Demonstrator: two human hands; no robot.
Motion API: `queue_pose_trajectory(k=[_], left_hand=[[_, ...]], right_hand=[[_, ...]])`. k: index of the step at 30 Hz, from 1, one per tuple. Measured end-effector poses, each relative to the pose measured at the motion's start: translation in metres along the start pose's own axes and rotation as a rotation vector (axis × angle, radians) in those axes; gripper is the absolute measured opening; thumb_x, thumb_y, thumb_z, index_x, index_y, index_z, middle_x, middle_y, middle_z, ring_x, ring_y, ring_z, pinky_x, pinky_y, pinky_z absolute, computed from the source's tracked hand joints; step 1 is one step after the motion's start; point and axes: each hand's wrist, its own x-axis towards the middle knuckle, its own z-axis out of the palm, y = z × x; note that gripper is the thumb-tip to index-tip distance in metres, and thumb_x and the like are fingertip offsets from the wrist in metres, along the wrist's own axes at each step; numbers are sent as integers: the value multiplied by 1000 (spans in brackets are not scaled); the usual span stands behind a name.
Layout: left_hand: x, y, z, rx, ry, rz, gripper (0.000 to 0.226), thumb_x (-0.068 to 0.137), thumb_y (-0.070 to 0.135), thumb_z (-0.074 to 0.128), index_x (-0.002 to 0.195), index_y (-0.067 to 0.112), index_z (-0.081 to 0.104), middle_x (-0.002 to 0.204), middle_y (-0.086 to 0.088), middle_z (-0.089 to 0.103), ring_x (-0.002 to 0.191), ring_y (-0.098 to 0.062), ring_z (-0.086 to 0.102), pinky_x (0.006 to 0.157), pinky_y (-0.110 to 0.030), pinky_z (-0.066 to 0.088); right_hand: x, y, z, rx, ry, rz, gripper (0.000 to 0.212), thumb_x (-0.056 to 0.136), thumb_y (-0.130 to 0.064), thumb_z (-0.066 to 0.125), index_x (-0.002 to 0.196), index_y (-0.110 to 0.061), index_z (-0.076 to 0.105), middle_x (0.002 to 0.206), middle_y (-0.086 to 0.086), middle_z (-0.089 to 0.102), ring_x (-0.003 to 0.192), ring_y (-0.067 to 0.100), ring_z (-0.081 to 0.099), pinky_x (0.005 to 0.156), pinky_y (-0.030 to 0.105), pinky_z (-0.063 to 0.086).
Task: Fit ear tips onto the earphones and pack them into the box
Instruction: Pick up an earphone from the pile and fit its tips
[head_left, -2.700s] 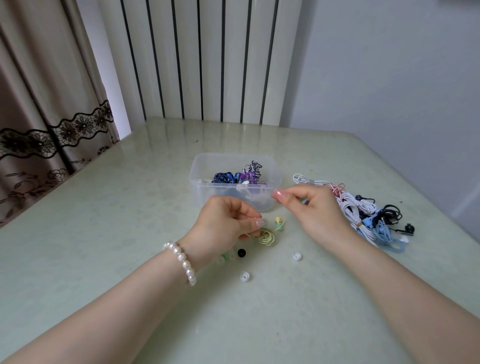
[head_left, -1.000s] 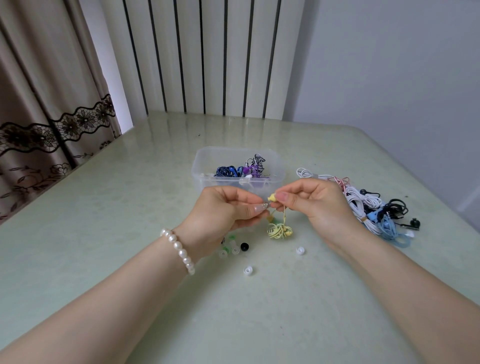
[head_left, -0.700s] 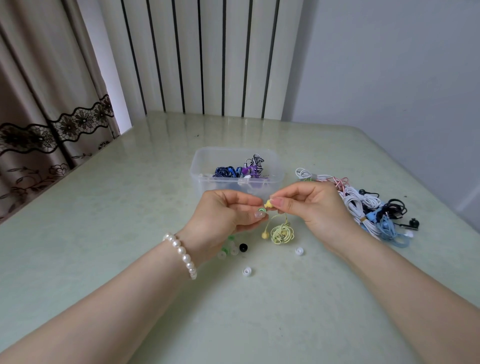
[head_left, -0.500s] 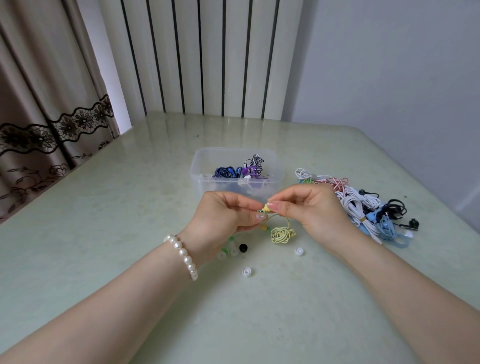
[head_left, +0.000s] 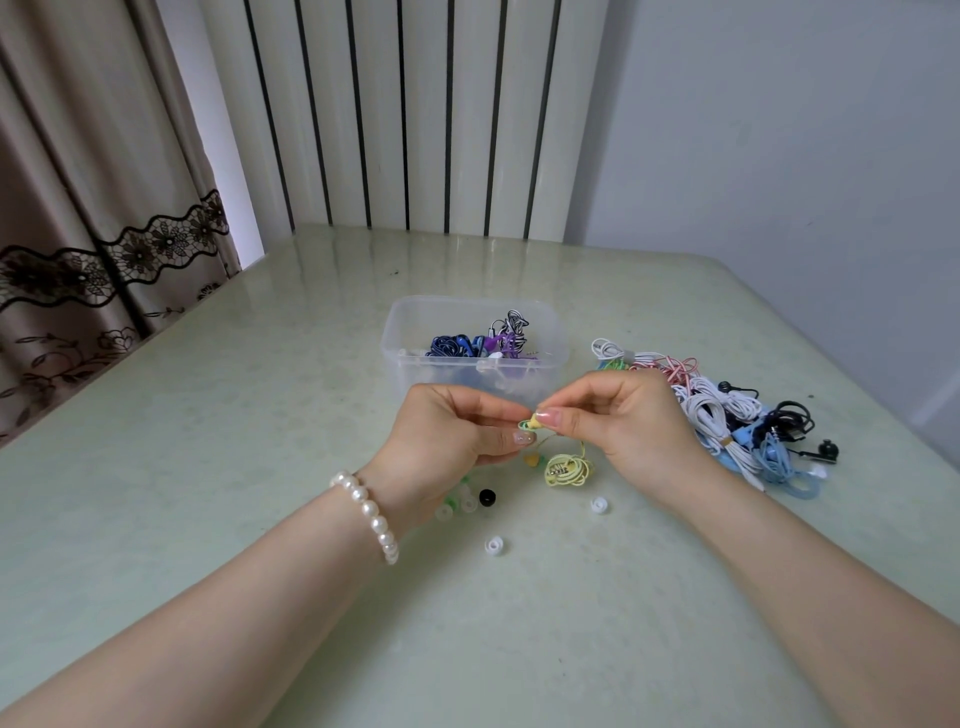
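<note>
Earbud (head_left: 535, 422) horizontal, tip leftward, right hand (head_left: 618, 415)

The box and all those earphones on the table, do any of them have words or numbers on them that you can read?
None can be read.
The clear plastic box shows no label or print.
The earphones in the pile and the yellow earphone show no brand; any marking is too small to tell.
The loose ear tips are plain.

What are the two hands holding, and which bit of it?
The right hand pinches the yellow earphones by one earbud; the coiled cord dangles below. The left hand pinches a small green ear tip against that bud.
</note>
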Motion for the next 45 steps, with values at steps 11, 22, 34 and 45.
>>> queue_pose_trajectory(k=[11,22,34,45], left_hand=[[2,2,-2,-167,-24,-111,22,72,-17,61,82,3,65,68,-5,72,63,-13,69,64,-23,56],[3,3,-2,-343,-50,-209,23,76,-18,55,89,-2,63,76,-13,72,70,-20,71,67,-27,58],[1,3,2,-421,-55,-221,25,79,-20,49,93,-4,63,78,-16,72,70,-21,71,70,-28,57],[0,5,5,-521,-81,-259,23,82,-11,50,101,-4,61,93,-18,70,79,-21,70,75,-30,56]], right_hand=[[1,1,2,17,26,38,19,71,7,70,64,-11,67,60,1,66,49,6,59,56,16,51],[1,0,4,65,73,64,16,74,8,66,67,-7,65,49,-8,65,44,5,59,50,13,48],[0,1,9,91,177,74,16,73,6,69,65,-7,64,45,-7,62,41,4,57,50,15,48],[0,6,9,53,235,0,22,72,5,70,64,-16,66,49,-10,64,47,2,58,54,13,48]])
